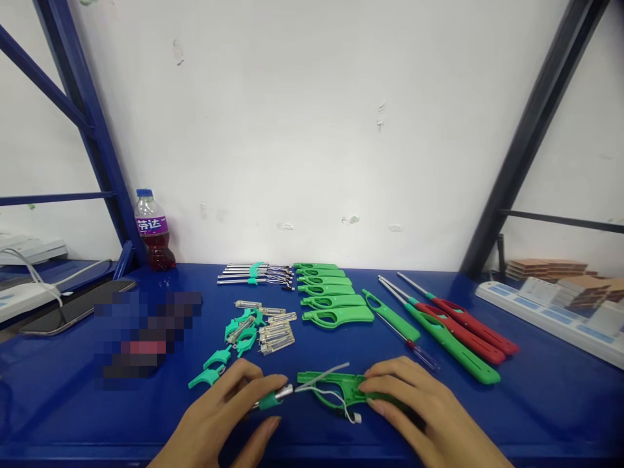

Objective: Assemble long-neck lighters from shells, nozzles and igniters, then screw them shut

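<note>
My left hand (221, 413) grips a metal lighter tube (284, 392) with a teal collar (270, 401). A clear hose (322, 376) and thin white wires (336, 394) trail from the tube across the green lighter handle half (350, 389). My right hand (422, 409) is closed over the right end of that handle half, its hollow side facing up. Just beyond my hands lie teal triggers (217, 357), clear fuel tanks (277, 335) and a row of green handle halves (337, 316).
Metal tubes with wires (244, 273) lie near the wall. At right are a screwdriver (423, 356), red lighters (487, 335), a green lighter (455, 348) and a power strip (550, 318). A drink bottle (155, 231) and a phone (78, 307) are at left.
</note>
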`<state>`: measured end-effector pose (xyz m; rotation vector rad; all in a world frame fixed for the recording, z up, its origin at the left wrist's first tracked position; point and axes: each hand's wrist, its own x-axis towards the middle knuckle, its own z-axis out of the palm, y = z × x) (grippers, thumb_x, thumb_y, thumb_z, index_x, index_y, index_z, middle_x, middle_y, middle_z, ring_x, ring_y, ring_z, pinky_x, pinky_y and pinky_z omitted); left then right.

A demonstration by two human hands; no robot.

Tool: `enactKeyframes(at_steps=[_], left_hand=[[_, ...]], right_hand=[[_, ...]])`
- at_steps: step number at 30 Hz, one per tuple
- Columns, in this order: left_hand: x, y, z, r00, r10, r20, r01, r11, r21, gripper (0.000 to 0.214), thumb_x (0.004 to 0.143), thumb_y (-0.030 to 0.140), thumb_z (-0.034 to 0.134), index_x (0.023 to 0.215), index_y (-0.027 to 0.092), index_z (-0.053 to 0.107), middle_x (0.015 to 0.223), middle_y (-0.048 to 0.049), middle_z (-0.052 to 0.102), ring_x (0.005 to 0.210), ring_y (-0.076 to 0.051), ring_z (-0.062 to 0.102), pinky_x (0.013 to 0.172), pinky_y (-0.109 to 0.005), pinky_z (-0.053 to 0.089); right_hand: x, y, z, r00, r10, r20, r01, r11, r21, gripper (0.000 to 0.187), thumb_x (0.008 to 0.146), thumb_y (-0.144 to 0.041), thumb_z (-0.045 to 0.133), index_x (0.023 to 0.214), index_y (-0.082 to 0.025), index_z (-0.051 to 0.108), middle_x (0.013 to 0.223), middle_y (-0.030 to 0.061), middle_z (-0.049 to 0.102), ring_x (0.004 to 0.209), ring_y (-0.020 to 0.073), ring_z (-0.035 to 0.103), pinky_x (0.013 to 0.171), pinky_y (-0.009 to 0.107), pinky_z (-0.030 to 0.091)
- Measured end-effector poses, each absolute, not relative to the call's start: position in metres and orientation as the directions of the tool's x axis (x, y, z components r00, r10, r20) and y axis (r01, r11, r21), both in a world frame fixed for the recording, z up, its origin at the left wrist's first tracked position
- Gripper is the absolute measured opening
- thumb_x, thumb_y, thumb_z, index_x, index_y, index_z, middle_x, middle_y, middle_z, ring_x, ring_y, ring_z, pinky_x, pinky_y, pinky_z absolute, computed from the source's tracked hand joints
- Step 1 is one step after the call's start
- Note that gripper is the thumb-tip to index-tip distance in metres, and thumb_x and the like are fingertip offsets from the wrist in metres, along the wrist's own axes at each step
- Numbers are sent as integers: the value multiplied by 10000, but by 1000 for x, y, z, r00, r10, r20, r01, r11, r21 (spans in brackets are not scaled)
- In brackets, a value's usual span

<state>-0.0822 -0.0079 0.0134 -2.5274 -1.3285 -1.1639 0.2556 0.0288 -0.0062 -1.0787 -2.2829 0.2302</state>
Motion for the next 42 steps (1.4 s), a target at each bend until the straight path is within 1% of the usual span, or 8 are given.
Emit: enactKeyframes(at_steps=[4, 8, 11, 15, 19, 25, 36, 42], left_hand=[[-82, -4, 11, 342, 691, 637, 697, -641, 320, 272, 1068, 338, 647, 1336, 365, 695, 1100, -10, 761, 927, -154, 795, 817, -153, 623], [-84, -6, 8, 323, 727, 606, 709, -609, 354, 263, 1064, 336, 651, 1319, 350, 716, 1119, -30, 758, 951, -185, 787, 808, -190, 635], [-83, -5, 7, 302, 731, 612, 710, -601, 368, 265, 1083, 337, 619, 1328, 342, 720, 1110, -35, 750, 944, -188, 779, 811, -205, 638], [-84, -2, 6, 305, 738, 602, 711, -597, 371, 286, 1100, 323, 594, 1365, 352, 700, 1097, -19, 736, 943, -165, 774, 843, -189, 629], [-85, -3, 5, 304, 746, 593, 710, -592, 381, 307, 1108, 313, 574, 1393, 367, 673, 1153, -8, 754, 1021, -169, 786, 866, -175, 627], [-82, -3, 4, 299, 770, 564, 698, -579, 421, 316, 1105, 284, 569, 1389, 381, 667, 1181, 10, 768, 1066, -170, 782, 895, -174, 619], [-78, -4, -2, 356, 761, 542, 652, -618, 439, 360, 1111, 226, 550, 1403, 405, 659, 1178, 20, 745, 1030, -144, 766, 911, -166, 600], [-71, -1, -1, 383, 768, 513, 637, -622, 456, 352, 1116, 218, 542, 1406, 378, 662, 1158, 4, 722, 1011, -141, 758, 889, -171, 605]], right_hand=[[251, 29, -10, -450, 763, 464, 682, 629, -373, 198, 1081, -369, 636, 1198, -366, 796, 1229, 30, 793, 1152, 250, 765, 1065, 386, 604], [252, 25, -10, -350, 759, 550, 688, 606, -399, 242, 1101, -387, 579, 1194, -339, 798, 1218, 59, 801, 1146, 263, 768, 987, 367, 637], [250, 23, -10, -305, 777, 551, 714, 569, -407, 276, 1066, -475, 631, 1267, -362, 781, 1302, 50, 790, 1212, 290, 753, 1041, 414, 632], [246, 24, -11, -356, 794, 493, 733, 564, -380, 440, 997, -539, 719, 1410, -390, 730, 1416, 44, 756, 1299, 320, 722, 1087, 448, 624], [243, 25, -13, -447, 790, 419, 714, 597, -365, 478, 938, -571, 792, 1380, -394, 758, 1397, 42, 772, 1304, 337, 719, 1080, 456, 631], [243, 25, -11, -505, 783, 363, 651, 622, -436, 269, 1073, -480, 652, 1292, -399, 787, 1340, 7, 784, 1296, 251, 704, 1126, 373, 577], [245, 23, -12, -492, 814, 308, 615, 576, -538, 269, 1083, -511, 624, 1243, -379, 795, 1318, 21, 792, 1311, 277, 670, 1147, 425, 538], [244, 24, -9, -499, 809, 312, 604, 583, -543, 240, 1078, -497, 643, 1222, -384, 798, 1296, -2, 801, 1284, 248, 677, 1118, 380, 546]])
